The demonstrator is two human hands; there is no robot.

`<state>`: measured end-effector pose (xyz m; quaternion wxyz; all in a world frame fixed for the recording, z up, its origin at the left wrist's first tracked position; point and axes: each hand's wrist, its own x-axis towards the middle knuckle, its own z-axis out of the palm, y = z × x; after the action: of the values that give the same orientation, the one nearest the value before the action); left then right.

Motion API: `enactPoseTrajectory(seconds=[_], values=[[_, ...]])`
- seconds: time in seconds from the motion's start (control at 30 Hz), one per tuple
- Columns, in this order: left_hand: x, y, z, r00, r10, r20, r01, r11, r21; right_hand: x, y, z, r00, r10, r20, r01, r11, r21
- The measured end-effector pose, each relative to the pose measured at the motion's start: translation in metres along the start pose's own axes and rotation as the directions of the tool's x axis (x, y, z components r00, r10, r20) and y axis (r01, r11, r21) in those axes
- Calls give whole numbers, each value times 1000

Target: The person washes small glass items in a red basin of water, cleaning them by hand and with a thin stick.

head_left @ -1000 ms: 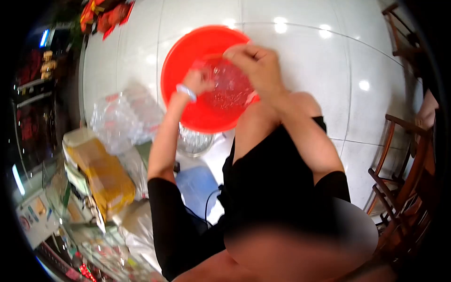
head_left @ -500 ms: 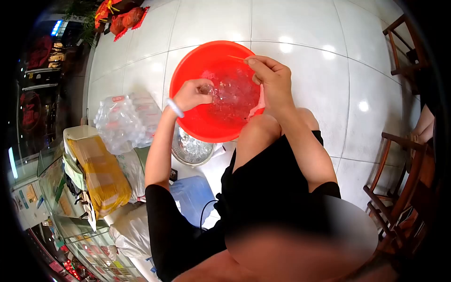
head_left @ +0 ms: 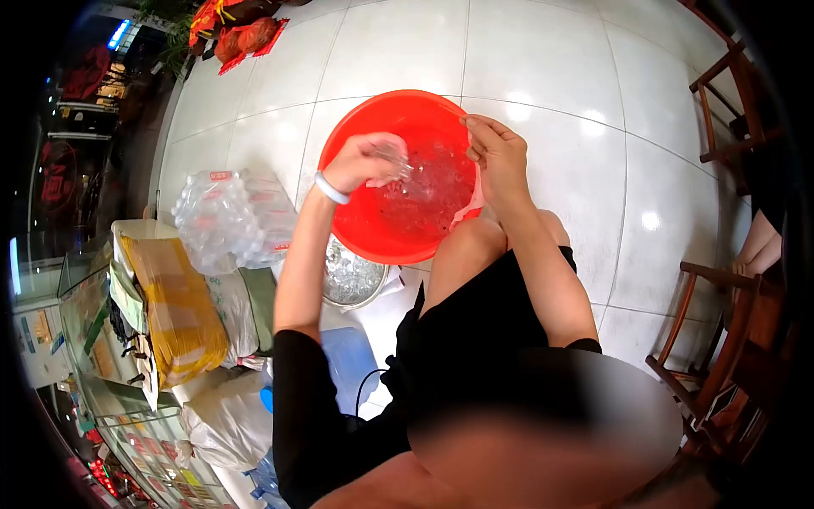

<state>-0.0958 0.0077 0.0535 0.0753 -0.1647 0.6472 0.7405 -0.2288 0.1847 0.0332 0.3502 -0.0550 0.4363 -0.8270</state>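
Observation:
A large red basin [head_left: 356, 229] stands on the tiled floor, with clear glassy pieces and what looks like water in it. Over its left part, my left hand [head_left: 370, 163], with a white band at the wrist, is closed on a small clear object [head_left: 394, 157]. My right hand [head_left: 498, 155] is pinched on a thin stick at the basin's right rim; the stick is faint against the red. A pink cloth [head_left: 472, 201] hangs below the right hand, at the basin's edge. Beside the basin, a metal bowl [head_left: 349, 276] holds many clear pieces.
Plastic-wrapped bottles [head_left: 222, 222] stand left of the basin. Nearer are a yellow-taped box [head_left: 180, 310], a white bag [head_left: 229, 424] and a blue container [head_left: 348, 365]. Wooden chairs [head_left: 712, 339] line the right side, where another person's leg [head_left: 757, 246] shows. Red packages [head_left: 246, 38] lie at the top left.
The view has shifted, so the basin sits lower and farther right. My left hand has lifted from the basin's contents with the clear object. My right hand keeps its pinch.

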Motion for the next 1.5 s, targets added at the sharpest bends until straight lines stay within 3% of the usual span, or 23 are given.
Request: enactPoseTrajectory(seconds=[0.03,0.07,0.1,0.13,0.17,0.2,0.23,0.27,0.3,0.33,0.4,0.67,0.87,1.17,1.5], values=[[20,-38,-18,949,296,107,-315,885,344,0,0,5,999,2,-48,-2,1000,-3],[40,-90,-40,811,498,307,-572,567,593,-3,3,8,999,6,-44,-5,1000,3],[36,-117,-48,808,503,306,-574,555,602,-1,6,9,998,10,-54,-10,1000,-1],[29,-146,-45,937,313,152,-315,578,753,0,6,9,998,22,-57,-23,999,-26],[32,-164,-38,989,140,-43,-40,540,841,-5,5,10,994,43,-98,-44,999,-11],[34,-164,-40,970,-45,-238,234,433,871,-5,3,12,995,25,-94,-26,1000,-5],[34,-149,-38,973,-41,-225,221,425,878,-7,1,12,996,-7,-84,4,1000,-28],[24,-127,-30,986,-51,-157,105,928,356,-11,1,12,998,-19,-60,15,998,-56],[11,-105,-21,994,-7,-109,-33,931,-364,-7,4,11,998,-64,-24,62,996,-68],[2,-85,-10,992,2,-123,-46,934,-355,-6,7,9,998,-66,-6,65,996,-62],[-16,-58,18,991,100,-95,-133,532,-836,1,11,5,998,48,-42,-49,998,-36],[-62,-53,53,974,228,-1,-82,346,-935,-4,21,3,997,62,50,-54,988,-142],[-84,-53,62,928,371,30,-132,403,-906,-5,23,2,992,105,72,-90,978,-190],[-87,-49,64,886,450,113,-144,498,-855,-4,26,1,989,122,78,-103,973,-207],[-83,-46,67,907,412,91,-175,564,-807,-7,23,4,987,127,94,-104,970,-218]])
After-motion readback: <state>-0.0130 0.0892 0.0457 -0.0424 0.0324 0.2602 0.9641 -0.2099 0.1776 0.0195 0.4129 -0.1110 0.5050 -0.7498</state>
